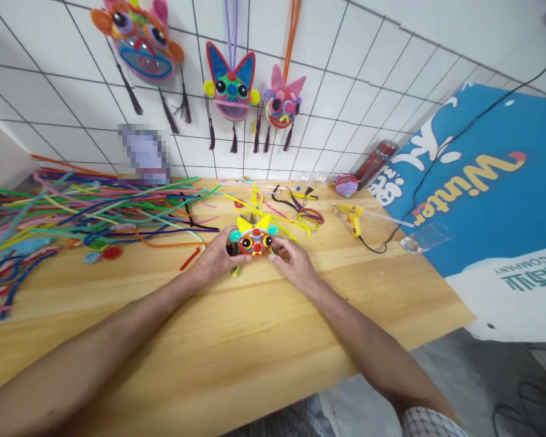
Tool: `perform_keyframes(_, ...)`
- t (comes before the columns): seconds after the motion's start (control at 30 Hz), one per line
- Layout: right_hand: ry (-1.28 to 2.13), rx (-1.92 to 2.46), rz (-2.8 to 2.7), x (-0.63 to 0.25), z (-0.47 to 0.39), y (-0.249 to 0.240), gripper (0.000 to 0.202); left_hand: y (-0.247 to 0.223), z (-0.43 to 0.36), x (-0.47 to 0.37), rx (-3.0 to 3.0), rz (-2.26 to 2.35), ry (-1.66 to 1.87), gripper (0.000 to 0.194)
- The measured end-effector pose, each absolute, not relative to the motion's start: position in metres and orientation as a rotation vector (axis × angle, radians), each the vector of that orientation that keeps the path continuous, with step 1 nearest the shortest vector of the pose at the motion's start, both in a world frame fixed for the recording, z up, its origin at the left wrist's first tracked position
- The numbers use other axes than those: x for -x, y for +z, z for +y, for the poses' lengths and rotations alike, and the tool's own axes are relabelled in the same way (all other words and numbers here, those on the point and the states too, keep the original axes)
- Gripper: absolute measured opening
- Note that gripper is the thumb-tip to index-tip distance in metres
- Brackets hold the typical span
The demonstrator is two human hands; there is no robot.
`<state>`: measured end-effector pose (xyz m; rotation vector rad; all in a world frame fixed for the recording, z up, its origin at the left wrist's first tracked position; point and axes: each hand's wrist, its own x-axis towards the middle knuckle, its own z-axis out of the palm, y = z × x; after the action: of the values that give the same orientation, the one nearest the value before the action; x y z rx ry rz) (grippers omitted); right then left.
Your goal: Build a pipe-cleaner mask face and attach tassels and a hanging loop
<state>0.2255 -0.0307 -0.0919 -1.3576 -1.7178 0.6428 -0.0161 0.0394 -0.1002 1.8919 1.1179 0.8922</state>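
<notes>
A small lion-like face ornament (pixel 256 242) with yellow ears, teal side discs and black-and-yellow eyes is upright near the middle of the wooden table (pixel 236 340). My left hand (pixel 216 258) grips its left side, fingers behind and thumb in front. On its right side, my right hand (pixel 293 261) holds the edge between thumb and fingers. Dark tips of something, too small to make out, show behind the yellow ears. A short green-yellow piece sticks out below, beside my left thumb.
Many pipe cleaners (pixel 104 209) are heaped at the left. A yellow glue gun (pixel 352 220), its cord, a red flask (pixel 377 162) and a purple ball ornament (pixel 346 184) are at the right. Finished masks (pixel 233 97) hang on the tiled wall.
</notes>
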Motion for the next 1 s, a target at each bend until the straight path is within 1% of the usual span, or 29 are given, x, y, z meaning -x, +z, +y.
perform_keyframes(0.1, 0.573, 1.392, -1.600, -0.228, -0.031, -0.082, 0.028, -0.098, 0.038, 0.018, -1.881, 1.036, 0.933, 0.078)
perform_keyframes(0.17, 0.499, 1.416, -1.458, -0.235, -0.029, -0.072, 0.025, -0.097, 0.037, 0.020, -1.859, 0.968, 0.982, 0.079)
perform_keyframes(0.3, 0.440, 1.339, -1.169, -0.255, -0.022, -0.055, 0.029, -0.097, 0.035, 0.022, -1.823, 0.963, 1.129, 0.065)
perform_keyframes(0.47, 0.449, 1.287, -1.011, -0.280, -0.008, -0.051, 0.031, -0.081, 0.025, 0.024, -1.993, 1.095, 1.248, 0.062)
perform_keyframes(0.5, 0.441, 1.318, -1.002, -0.285, -0.005, -0.053, 0.032, -0.075, 0.018, 0.025, -2.026, 1.142, 1.281, 0.059)
perform_keyframes(0.57, 0.427, 1.400, -0.993, -0.294, 0.001, -0.059, 0.034, -0.064, -0.001, 0.030, -2.083, 1.257, 1.326, 0.045)
perform_keyframes(0.63, 0.423, 1.461, -0.985, -0.302, 0.006, -0.068, 0.035, -0.058, -0.026, 0.036, -2.125, 1.371, 1.253, 0.034)
perform_keyframes(0.77, 0.442, 1.537, -1.024, -0.309, 0.011, -0.085, 0.034, -0.067, -0.077, 0.045, -2.250, 1.377, 0.887, 0.049)
perform_keyframes(0.8, 0.450, 1.549, -1.050, -0.309, 0.012, -0.088, 0.034, -0.071, -0.085, 0.045, -2.274, 1.361, 0.810, 0.050)
perform_keyframes(0.87, 0.462, 1.566, -1.106, -0.308, 0.013, -0.092, 0.034, -0.080, -0.095, 0.044, -2.315, 1.331, 0.726, 0.048)
perform_keyframes(1.0, 0.458, 1.595, -1.202, -0.304, 0.012, -0.093, 0.036, -0.087, -0.095, 0.042, -2.358, 1.306, 0.703, 0.043)
